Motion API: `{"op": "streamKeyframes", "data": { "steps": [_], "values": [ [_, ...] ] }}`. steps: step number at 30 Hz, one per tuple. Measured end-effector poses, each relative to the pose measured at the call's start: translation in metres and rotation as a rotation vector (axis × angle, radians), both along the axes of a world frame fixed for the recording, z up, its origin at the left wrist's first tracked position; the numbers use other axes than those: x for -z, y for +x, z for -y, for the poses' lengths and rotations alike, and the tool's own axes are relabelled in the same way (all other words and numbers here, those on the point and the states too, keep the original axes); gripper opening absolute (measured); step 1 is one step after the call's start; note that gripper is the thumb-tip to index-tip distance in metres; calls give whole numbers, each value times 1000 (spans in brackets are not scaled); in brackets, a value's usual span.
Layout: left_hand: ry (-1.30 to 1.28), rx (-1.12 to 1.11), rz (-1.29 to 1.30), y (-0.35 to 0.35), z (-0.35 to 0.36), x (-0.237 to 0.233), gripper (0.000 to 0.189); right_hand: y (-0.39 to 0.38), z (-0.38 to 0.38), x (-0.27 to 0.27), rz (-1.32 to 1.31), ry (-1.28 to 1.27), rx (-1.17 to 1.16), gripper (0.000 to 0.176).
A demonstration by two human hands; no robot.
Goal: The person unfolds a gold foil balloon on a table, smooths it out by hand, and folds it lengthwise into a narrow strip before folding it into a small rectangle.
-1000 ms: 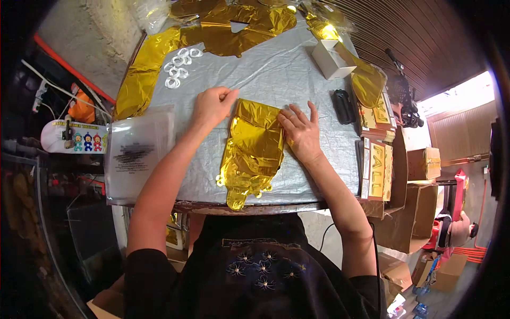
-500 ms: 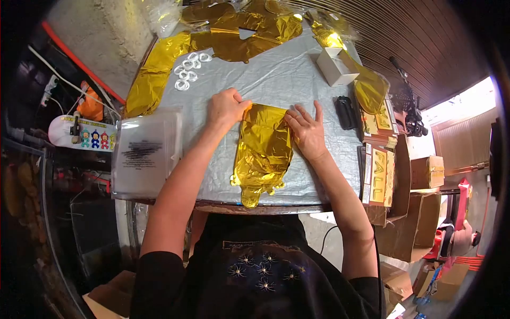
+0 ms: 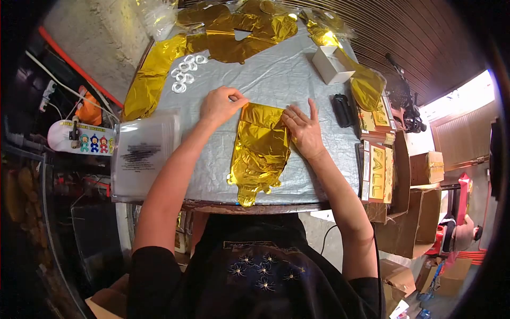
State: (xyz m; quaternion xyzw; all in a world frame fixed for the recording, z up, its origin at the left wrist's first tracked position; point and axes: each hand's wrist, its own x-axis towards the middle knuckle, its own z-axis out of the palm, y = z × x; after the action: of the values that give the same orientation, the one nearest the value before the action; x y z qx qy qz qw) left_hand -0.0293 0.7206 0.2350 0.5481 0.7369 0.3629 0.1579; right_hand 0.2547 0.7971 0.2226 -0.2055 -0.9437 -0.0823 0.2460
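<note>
A flat, folded gold foil balloon (image 3: 261, 143) lies on the grey-covered table, creased and shiny, with its lobed end near the front edge. At its upper left corner, my left hand (image 3: 220, 106) pinches the foil between thumb and fingers. My right hand (image 3: 304, 127) rests flat on the upper right edge, fingers extended and forefinger raised apart from the others. Part of the foil under the right fingers is hidden.
White ribbon rolls (image 3: 183, 74) lie at the back left. Clear plastic bags (image 3: 146, 154) lie left; more gold foil (image 3: 255, 34) is spread at the back. A white open box (image 3: 333, 66), a black object (image 3: 342, 110) and printed packets (image 3: 378, 173) stand right.
The left fingers have shifted slightly at the foil's corner. The whole view has moved a little; the right hand stays flat on the foil.
</note>
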Motion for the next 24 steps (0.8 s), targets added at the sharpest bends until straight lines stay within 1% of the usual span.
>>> {"op": "streamKeyframes", "data": {
  "steps": [1,4,8,10,11,13,14,15,16,17,18,19,21,22,23,24],
  "values": [
    [-73,-24,-5,2,-1,-3,27,0,-1,1,-1,2,-3,28],
    [-137,-81,-53,9,-3,-9,27,3,-3,4,-7,-9,-7,27],
    [-188,-21,-50,7,-6,-12,26,2,-3,3,-9,-16,0,28],
    [176,66,-249,14,0,-5,27,2,-5,-1,-1,3,6,28],
    [174,74,-250,25,3,-8,27,2,-5,-1,7,13,11,29],
    [389,275,-408,55,8,-10,35,-1,-14,1,15,5,11,29],
    [253,352,-420,63,11,-4,49,-2,-20,1,24,6,3,29],
    [253,359,-419,68,14,0,49,-3,-25,0,20,-22,-8,30],
    [236,372,-475,73,14,5,55,-4,-28,-2,20,-21,-2,30],
    [218,386,-533,77,14,9,61,-6,-31,-4,6,-151,-5,32],
    [143,399,-506,76,14,13,66,-6,-33,-6,-11,-280,-7,34],
    [143,407,-509,75,14,14,66,-4,-33,-8,-16,-282,0,34],
    [126,393,-439,74,14,16,65,-1,-34,-11,-244,-672,6,43],
    [123,400,-442,74,13,16,65,3,-38,-10,-235,-720,43,49],
    [118,399,-435,74,14,15,65,5,-40,-7,-240,-724,48,49],
    [114,398,-430,74,13,15,64,6,-41,-3,-224,-670,83,49]
  ]
}}
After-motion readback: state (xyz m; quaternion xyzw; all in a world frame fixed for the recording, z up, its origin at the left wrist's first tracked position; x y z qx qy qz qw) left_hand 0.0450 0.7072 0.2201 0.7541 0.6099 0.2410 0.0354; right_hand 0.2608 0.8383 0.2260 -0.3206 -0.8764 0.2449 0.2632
